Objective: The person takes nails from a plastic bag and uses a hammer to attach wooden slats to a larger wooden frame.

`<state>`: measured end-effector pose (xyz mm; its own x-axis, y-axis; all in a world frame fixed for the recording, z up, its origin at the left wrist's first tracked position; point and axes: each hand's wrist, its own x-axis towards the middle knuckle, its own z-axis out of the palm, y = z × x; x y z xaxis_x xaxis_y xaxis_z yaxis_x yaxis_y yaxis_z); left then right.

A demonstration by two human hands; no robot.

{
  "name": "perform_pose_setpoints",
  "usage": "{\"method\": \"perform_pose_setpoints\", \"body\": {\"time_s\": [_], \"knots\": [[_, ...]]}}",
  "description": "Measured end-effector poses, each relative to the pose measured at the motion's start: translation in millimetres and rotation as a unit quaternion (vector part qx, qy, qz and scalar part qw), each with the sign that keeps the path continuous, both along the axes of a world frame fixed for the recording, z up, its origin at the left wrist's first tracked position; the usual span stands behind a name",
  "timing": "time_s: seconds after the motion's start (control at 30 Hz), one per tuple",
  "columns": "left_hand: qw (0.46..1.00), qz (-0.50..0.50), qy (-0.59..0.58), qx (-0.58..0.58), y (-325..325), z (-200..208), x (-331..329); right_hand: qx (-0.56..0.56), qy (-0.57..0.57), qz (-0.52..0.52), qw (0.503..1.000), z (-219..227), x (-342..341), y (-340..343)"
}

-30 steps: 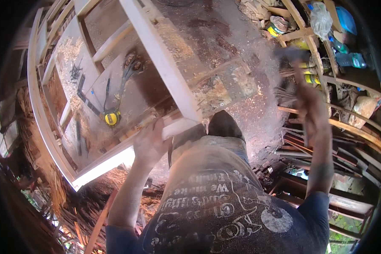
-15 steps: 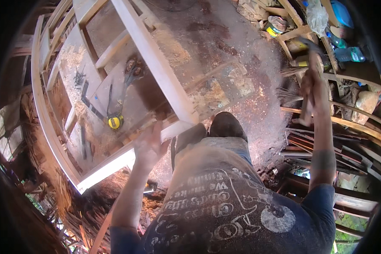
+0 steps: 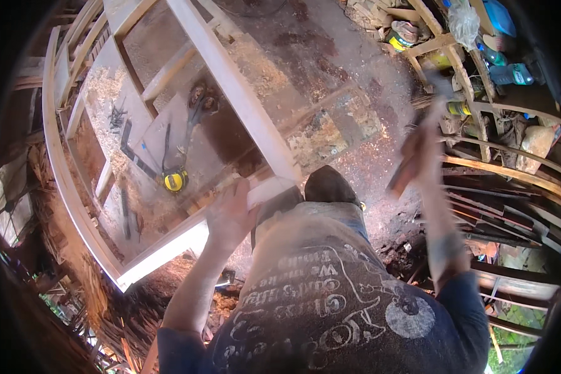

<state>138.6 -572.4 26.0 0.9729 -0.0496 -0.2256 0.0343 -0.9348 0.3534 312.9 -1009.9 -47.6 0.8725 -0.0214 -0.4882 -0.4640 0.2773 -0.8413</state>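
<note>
A pale wooden frame (image 3: 243,103) of rails and cross pieces stretches across the left half. My left hand (image 3: 229,215) lies on its near rail, close to the corner by my knees, fingers wrapped over the edge. Out to the right, my right hand (image 3: 422,153) is closed round the handle of a hammer (image 3: 404,179), blurred by motion and raised clear of the frame. Inside the frame lie a yellow and black tape measure (image 3: 175,181), a dark angled metal bar (image 3: 136,156) and a small heap of nails (image 3: 117,116).
Wood shavings (image 3: 106,84) are scattered over the board within the frame. At right, stacked timber strips (image 3: 505,174) crowd the floor's edge. A clear plastic bottle (image 3: 511,74) and a plastic bag (image 3: 464,25) sit at the upper right.
My right hand has swung the hammer leftward and slightly down, toward my body. The left hand keeps its hold on the frame; the view has shifted slightly.
</note>
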Motion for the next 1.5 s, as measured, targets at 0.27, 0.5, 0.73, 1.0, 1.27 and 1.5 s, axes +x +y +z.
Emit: {"method": "perform_pose_setpoints", "body": {"time_s": [0.27,0.5,0.73,1.0,1.27,1.5], "knots": [[0.998,0.004,0.052,0.029,7,0,-6,-0.301,0.191,0.212,0.91,104,-27,36],[1.0,-0.001,0.024,0.005,11,-1,-9,-0.114,0.021,0.078,0.99,13,-54,41],[0.998,-0.001,0.06,0.009,9,1,-6,-0.295,0.149,0.254,0.909,102,-39,44],[0.996,0.038,0.082,0.01,5,-9,-9,-0.147,0.056,0.239,0.958,62,-85,86],[0.998,0.031,0.045,-0.014,7,-7,-14,-0.299,0.092,0.138,0.94,105,-5,-10],[0.994,0.034,0.104,0.004,6,-6,-10,-0.221,0.089,0.357,0.903,66,-98,81]]}}
